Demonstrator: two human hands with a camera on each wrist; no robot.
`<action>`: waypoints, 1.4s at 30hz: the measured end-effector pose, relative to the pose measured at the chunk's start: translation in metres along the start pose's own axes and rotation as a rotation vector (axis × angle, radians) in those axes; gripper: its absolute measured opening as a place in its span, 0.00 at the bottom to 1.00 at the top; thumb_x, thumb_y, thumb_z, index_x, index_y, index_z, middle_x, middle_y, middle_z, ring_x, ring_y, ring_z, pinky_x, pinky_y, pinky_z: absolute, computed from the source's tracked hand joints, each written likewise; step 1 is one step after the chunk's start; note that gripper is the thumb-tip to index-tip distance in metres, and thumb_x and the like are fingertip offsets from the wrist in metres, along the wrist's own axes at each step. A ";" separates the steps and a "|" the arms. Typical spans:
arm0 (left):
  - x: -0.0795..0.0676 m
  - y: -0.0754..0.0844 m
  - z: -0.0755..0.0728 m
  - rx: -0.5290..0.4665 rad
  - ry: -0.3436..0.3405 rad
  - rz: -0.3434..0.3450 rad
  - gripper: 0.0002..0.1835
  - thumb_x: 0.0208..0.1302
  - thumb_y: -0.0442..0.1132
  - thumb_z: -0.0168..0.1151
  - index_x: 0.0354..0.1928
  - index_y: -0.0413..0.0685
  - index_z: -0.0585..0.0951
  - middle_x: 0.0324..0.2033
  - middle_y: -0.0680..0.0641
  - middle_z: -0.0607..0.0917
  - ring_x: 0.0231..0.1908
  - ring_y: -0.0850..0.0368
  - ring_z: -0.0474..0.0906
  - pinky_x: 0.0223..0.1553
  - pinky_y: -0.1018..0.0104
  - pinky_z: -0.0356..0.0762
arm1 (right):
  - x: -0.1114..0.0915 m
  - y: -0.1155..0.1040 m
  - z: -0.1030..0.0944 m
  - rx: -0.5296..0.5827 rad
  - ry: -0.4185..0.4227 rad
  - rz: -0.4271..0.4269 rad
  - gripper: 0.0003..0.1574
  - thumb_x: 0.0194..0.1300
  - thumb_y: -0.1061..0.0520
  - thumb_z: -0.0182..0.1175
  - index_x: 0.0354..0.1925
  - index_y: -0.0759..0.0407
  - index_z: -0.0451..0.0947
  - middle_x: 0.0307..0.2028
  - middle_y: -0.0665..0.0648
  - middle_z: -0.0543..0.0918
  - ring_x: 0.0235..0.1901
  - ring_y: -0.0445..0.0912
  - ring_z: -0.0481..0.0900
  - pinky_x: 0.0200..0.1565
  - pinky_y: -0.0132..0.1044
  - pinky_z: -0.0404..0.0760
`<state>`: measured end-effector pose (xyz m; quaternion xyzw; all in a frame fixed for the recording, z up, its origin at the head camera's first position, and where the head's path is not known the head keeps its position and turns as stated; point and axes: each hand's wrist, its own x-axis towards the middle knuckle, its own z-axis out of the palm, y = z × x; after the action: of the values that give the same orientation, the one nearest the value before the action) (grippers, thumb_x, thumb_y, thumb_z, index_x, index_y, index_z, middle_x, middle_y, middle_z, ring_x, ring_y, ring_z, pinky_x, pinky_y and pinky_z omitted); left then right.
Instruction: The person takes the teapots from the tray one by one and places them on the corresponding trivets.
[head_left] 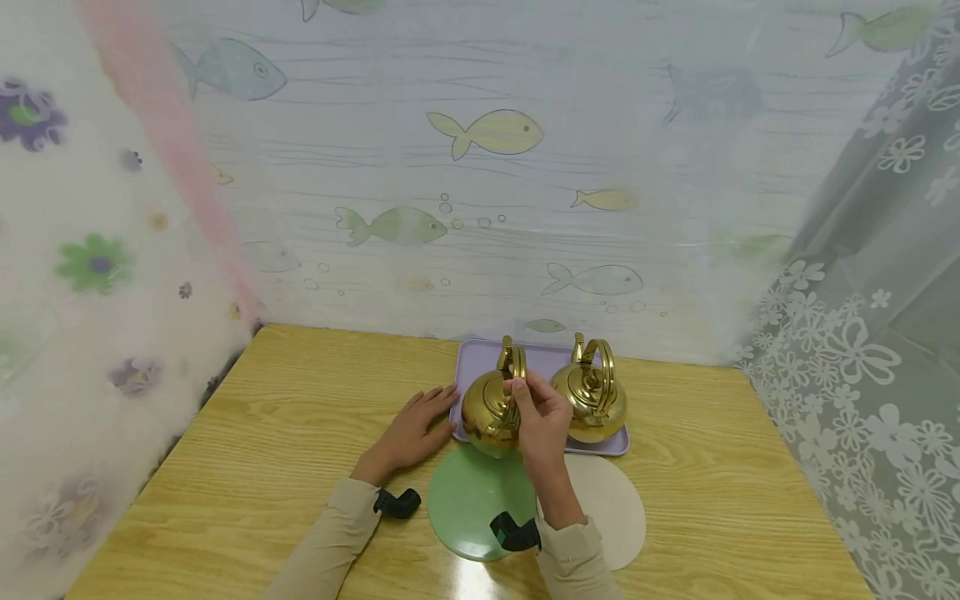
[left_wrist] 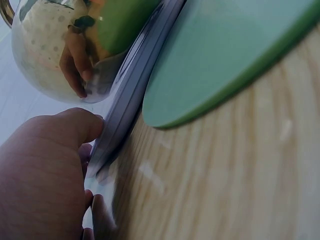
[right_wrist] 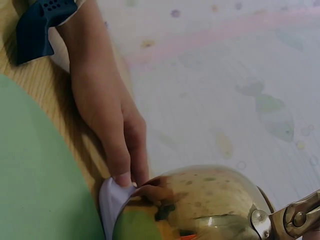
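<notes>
Two shiny gold kettles are at a lilac tray [head_left: 480, 354] at the back of the wooden table. My right hand [head_left: 542, 415] grips the handle of the left kettle [head_left: 489, 410], which hangs over the tray's front edge above a green round mat [head_left: 468, 498]. The other kettle [head_left: 590, 396] stands on the tray to the right. My left hand [head_left: 412, 432] lies flat on the table with its fingertips [left_wrist: 95, 125] against the tray's left edge [left_wrist: 127, 95]. The wrist views show the kettle's mirrored belly [right_wrist: 200, 205], [left_wrist: 60, 45] right above the tray rim [right_wrist: 112, 197].
A beige round mat [head_left: 611, 500] lies beside the green one, partly under my right forearm. Patterned curtains wall the table: fish print behind, flowers at the left, lace at the right. Bare wood [head_left: 262, 433] spreads to the left and to the right of the tray.
</notes>
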<state>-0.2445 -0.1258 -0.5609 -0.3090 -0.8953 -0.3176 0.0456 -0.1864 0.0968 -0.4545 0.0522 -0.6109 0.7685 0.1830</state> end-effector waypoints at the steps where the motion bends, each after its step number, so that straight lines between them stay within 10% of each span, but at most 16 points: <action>1: 0.000 0.000 0.000 0.001 0.000 0.001 0.31 0.76 0.48 0.55 0.75 0.40 0.68 0.75 0.43 0.66 0.75 0.38 0.59 0.77 0.38 0.48 | 0.000 0.000 0.000 0.000 0.001 0.003 0.20 0.75 0.62 0.58 0.53 0.82 0.78 0.33 0.45 0.86 0.33 0.40 0.82 0.44 0.29 0.83; 42: 0.000 -0.001 0.000 0.017 -0.007 0.000 0.31 0.76 0.48 0.55 0.75 0.41 0.67 0.76 0.44 0.65 0.75 0.38 0.59 0.77 0.38 0.49 | -0.021 -0.002 0.004 -0.003 -0.013 -0.023 0.19 0.74 0.65 0.57 0.52 0.85 0.77 0.33 0.44 0.86 0.32 0.42 0.83 0.40 0.29 0.85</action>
<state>-0.2451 -0.1262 -0.5615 -0.3096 -0.8982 -0.3088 0.0453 -0.1670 0.0889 -0.4575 0.0640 -0.6126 0.7651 0.1878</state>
